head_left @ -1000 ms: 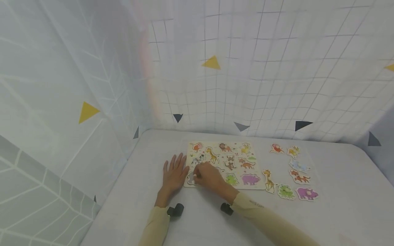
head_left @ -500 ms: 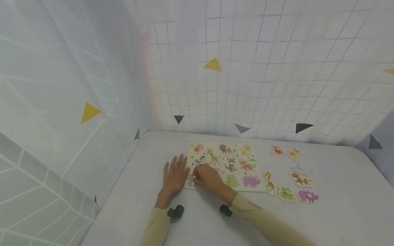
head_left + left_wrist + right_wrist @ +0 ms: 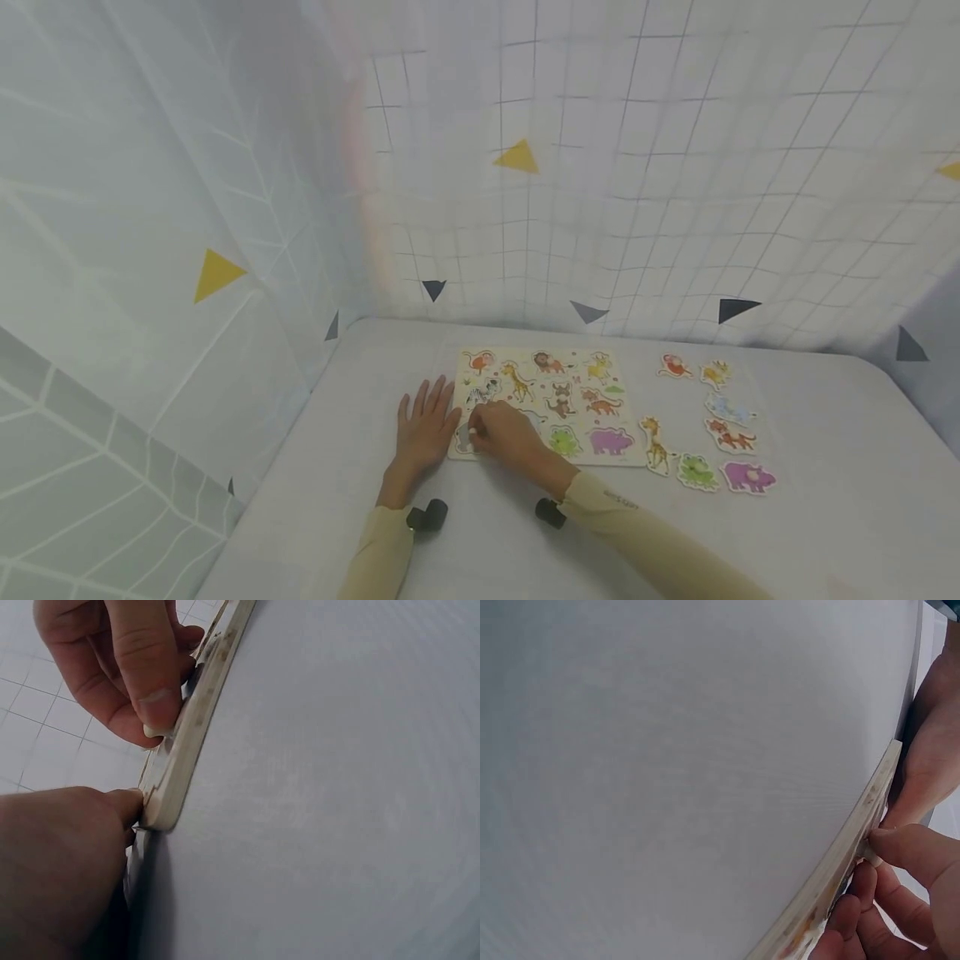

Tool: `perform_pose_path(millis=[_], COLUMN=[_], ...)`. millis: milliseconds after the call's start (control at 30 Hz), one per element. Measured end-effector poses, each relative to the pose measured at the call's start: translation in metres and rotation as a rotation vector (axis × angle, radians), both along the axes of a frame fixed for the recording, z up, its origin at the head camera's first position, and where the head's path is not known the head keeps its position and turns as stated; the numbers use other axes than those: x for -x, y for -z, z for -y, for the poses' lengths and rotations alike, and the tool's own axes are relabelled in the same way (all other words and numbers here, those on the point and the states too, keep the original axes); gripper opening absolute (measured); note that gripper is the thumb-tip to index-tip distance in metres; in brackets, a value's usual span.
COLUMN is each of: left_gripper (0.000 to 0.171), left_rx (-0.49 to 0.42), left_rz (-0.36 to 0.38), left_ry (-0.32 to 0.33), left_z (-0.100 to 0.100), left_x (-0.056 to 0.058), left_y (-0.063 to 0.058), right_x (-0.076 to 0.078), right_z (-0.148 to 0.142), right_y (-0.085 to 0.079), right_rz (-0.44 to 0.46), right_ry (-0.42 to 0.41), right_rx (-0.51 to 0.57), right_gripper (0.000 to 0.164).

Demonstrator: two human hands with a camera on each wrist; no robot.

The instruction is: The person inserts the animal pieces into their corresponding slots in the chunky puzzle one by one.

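Note:
My right hand (image 3: pixel 512 435) pinches the small pale knob (image 3: pixel 154 732) of a grey animal puzzle piece (image 3: pixel 462 440) at the lower left corner of the wooden puzzle board (image 3: pixel 546 423). In the right wrist view, thumb and forefinger meet on that knob, close against the board's face. My left hand (image 3: pixel 425 427) lies flat on the table just left of the board, fingers spread, its thumb at the board's edge. Animal pictures cover the board, among them a zebra (image 3: pixel 483 392), a giraffe (image 3: pixel 517 381) and a lion (image 3: pixel 549 362). The right hand partly hides the lower row.
Several loose puzzle pieces lie right of the board: a giraffe piece (image 3: pixel 656 446) close to its edge, a green frog piece (image 3: pixel 697 472), a purple hippo piece (image 3: pixel 742 477), a tiger piece (image 3: pixel 731 436) and others. A grid-patterned cloth (image 3: pixel 645 217) hangs behind the white table (image 3: pixel 480 550).

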State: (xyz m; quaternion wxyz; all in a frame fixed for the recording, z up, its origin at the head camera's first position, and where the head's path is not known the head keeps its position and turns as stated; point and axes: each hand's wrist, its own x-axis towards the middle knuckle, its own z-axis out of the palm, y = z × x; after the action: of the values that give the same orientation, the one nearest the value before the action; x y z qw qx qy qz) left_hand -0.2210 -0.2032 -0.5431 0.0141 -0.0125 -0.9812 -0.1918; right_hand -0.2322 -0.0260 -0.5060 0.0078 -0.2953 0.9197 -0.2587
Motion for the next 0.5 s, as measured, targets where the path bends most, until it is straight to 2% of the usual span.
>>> perform_pose_path(millis=[200,500], left_gripper=[0.061,0.059], left_rx=[0.011,-0.038], left_rz=[-0.002,-0.03], left_ry=[0.0,0.009], left_z=[0.0011,-0.0006], left_x=[0.002,0.0007], left_y=[0.0025,-0.0012], right_x=[-0.0019,-0.0045], right_z=[0.0005,-0.0007], right_y=[-0.002,-0.0008], right_rz=[0.018,0.005], right_ry=[-0.002,-0.015], right_rx=[0.013,0.061], right_gripper=[0.012,0.012])
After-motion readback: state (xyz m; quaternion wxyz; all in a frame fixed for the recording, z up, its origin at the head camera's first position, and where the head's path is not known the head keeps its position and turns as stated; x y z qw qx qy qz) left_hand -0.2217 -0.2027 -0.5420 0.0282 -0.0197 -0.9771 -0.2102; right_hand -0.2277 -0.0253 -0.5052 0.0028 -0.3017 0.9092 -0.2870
